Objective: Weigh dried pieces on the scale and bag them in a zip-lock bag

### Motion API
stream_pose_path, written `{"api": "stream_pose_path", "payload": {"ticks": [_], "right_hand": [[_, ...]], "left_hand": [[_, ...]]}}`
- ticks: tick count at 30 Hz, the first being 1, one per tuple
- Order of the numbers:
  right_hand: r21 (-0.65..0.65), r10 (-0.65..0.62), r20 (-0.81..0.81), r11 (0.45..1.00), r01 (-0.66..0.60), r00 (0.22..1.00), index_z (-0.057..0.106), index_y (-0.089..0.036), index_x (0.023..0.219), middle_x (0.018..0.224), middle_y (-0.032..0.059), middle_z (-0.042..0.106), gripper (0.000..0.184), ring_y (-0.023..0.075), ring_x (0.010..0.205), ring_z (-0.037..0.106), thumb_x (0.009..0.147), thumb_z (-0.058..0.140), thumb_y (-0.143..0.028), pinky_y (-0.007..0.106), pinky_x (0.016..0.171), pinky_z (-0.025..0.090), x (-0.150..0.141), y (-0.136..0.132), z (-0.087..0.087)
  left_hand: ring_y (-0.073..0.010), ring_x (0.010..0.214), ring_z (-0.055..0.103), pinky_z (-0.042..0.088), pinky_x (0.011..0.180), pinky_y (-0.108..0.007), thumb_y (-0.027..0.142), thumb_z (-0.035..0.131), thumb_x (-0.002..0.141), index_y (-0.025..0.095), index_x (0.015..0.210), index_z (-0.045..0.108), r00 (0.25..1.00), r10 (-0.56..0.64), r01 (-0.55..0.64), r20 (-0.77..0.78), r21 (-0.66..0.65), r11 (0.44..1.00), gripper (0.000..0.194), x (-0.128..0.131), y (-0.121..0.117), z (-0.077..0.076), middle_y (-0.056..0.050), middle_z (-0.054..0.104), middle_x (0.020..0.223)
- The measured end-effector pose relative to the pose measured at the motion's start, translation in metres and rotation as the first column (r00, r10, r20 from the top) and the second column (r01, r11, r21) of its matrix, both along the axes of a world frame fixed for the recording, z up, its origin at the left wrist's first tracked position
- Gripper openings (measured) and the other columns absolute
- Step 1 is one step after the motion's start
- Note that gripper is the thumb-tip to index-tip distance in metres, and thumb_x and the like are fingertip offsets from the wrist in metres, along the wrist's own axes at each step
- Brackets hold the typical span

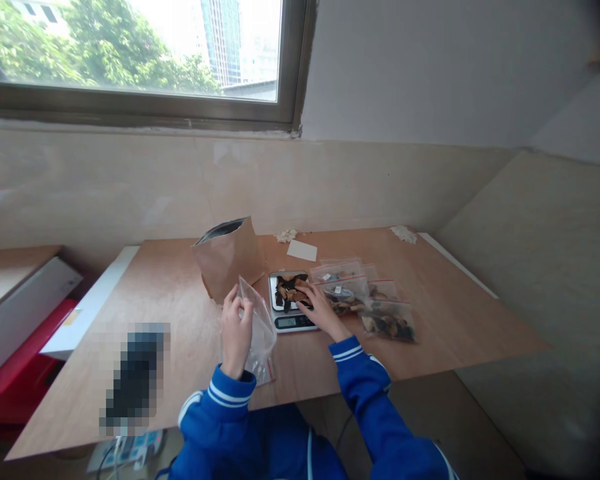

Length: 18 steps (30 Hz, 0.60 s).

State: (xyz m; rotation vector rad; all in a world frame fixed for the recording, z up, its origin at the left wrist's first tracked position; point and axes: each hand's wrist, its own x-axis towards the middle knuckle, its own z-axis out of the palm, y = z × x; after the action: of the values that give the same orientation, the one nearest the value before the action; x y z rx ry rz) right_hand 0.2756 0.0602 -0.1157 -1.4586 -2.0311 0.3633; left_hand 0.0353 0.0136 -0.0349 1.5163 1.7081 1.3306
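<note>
My left hand (237,330) is closed on the upper edge of a clear zip bag (261,333), which hangs down to the tabletop and looks flat. A small digital kitchen scale (280,323) lies just beyond it, with dark and brown dried pieces (287,290), perhaps dried mushroom, heaped on its plate. Over the right side of that heap rests my right hand (319,308), fingers stretched apart and touching the pieces; whether any is gripped is not plain. Filled zip bags (387,319) of similar dried pieces lie to the right, several overlapping.
An opened brown paper bag (230,260) stands behind my left hand. A white card (302,251) and pale scraps (286,236) lie by the wall. A blurred dark object (135,373) sits at the front left. Below the table edge is a power strip (135,450).
</note>
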Motion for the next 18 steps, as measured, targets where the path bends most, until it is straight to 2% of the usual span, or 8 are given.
{"api": "stream_pose_path", "payload": {"ticks": [6, 12, 16, 18], "right_hand": [[0.048, -0.099, -0.012, 0.994, 0.099, 0.995, 0.061, -0.020, 0.115, 0.112, 0.0110, 0.061, 0.030, 0.0272, 0.107, 0.054, 0.088, 0.056, -0.032, 0.045, 0.095, 0.043, 0.000, 0.005, -0.003], [0.035, -0.024, -0.243, 0.999, 0.033, 0.970, 0.057, -0.020, 0.112, 0.111, 0.0100, 0.061, 0.025, 0.0226, 0.109, 0.056, 0.092, 0.045, -0.028, 0.040, 0.096, 0.044, 0.000, 0.001, 0.001], [0.026, -0.119, -0.428, 0.989, 0.144, 0.896, 0.057, -0.019, 0.104, 0.108, 0.0104, 0.063, 0.022, 0.0228, 0.105, 0.059, 0.090, 0.049, -0.034, 0.040, 0.095, 0.046, -0.011, -0.005, 0.024], [-0.040, -0.145, -0.559, 0.988, 0.149, 0.816, 0.056, -0.019, 0.105, 0.104, 0.0092, 0.064, 0.025, 0.0198, 0.091, 0.063, 0.088, 0.051, -0.038, 0.034, 0.082, 0.052, -0.024, -0.010, 0.045]], "left_hand": [[-0.0263, 0.123, 0.051, 0.039, 0.103, -0.044, 0.036, 0.041, 0.088, 0.019, 0.065, 0.053, 0.996, -0.005, 0.011, 0.085, -0.070, 0.997, 0.031, 0.003, 0.006, -0.005, -0.013, 0.058, 0.128], [-0.0240, 0.117, 0.054, 0.041, 0.099, -0.039, 0.034, 0.041, 0.089, 0.019, 0.069, 0.054, 0.993, -0.026, 0.033, 0.117, -0.057, 0.998, 0.028, 0.011, 0.010, -0.008, -0.011, 0.064, 0.117], [-0.0233, 0.105, 0.060, 0.045, 0.091, -0.036, 0.033, 0.041, 0.089, 0.019, 0.072, 0.057, 0.996, -0.038, 0.041, 0.085, -0.033, 0.999, 0.027, 0.016, 0.013, -0.009, -0.010, 0.066, 0.104], [-0.0226, 0.101, 0.061, 0.046, 0.090, -0.037, 0.033, 0.040, 0.090, 0.018, 0.077, 0.059, 0.996, -0.057, 0.058, 0.064, -0.021, 0.998, 0.027, 0.018, 0.015, -0.011, -0.010, 0.067, 0.101]]}}
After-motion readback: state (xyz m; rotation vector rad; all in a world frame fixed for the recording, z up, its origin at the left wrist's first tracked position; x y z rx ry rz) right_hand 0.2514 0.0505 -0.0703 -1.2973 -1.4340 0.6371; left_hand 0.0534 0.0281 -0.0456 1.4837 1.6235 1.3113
